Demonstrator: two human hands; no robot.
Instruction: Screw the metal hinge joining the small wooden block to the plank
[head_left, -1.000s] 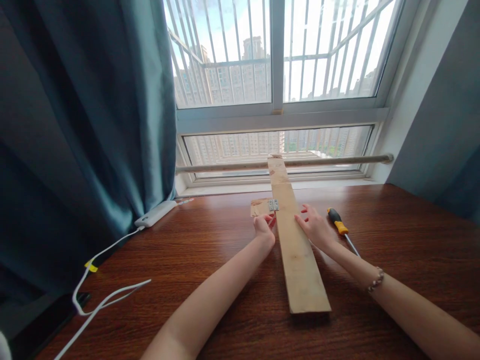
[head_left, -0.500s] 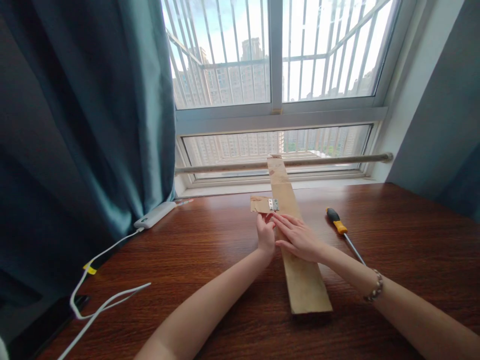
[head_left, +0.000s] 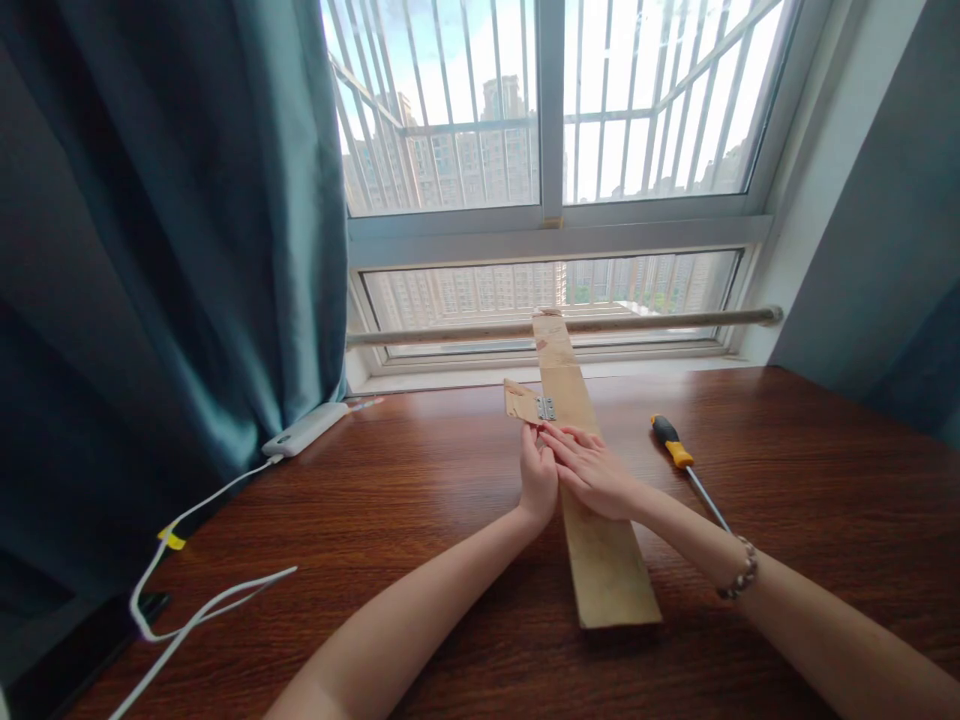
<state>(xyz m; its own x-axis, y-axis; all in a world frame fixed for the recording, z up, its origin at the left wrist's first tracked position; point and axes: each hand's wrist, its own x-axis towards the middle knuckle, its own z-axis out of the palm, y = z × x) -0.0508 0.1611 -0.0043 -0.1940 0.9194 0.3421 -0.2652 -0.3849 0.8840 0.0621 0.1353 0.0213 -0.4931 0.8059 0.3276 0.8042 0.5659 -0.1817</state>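
A long wooden board (head_left: pixel 609 570) lies lengthwise on the table, running toward the window. A metal hinge (head_left: pixel 545 408) joins it to a small wooden piece (head_left: pixel 520 400) on its left side, which is tilted up with its outer edge off the tabletop. My left hand (head_left: pixel 538 472) pinches the near edge of the small piece; the fingertips are partly hidden. Stretched flat across the board is my right hand (head_left: pixel 596 472), its fingertips near the hinge and close to the left fingers. To the right lies a black and yellow screwdriver (head_left: pixel 679 452), untouched.
The brown wooden table (head_left: pixel 420 480) reaches to the window sill. A white power bank (head_left: pixel 307 430) with a white cable (head_left: pixel 199 620) rests at its left edge beside a blue curtain (head_left: pixel 292 250). A horizontal rail (head_left: pixel 660 322) crosses in front of the window.
The small wooden piece has swung up on its hinge from lying flat. My left hand has risen and shifted slightly right with it, while my right hand stays on the board.
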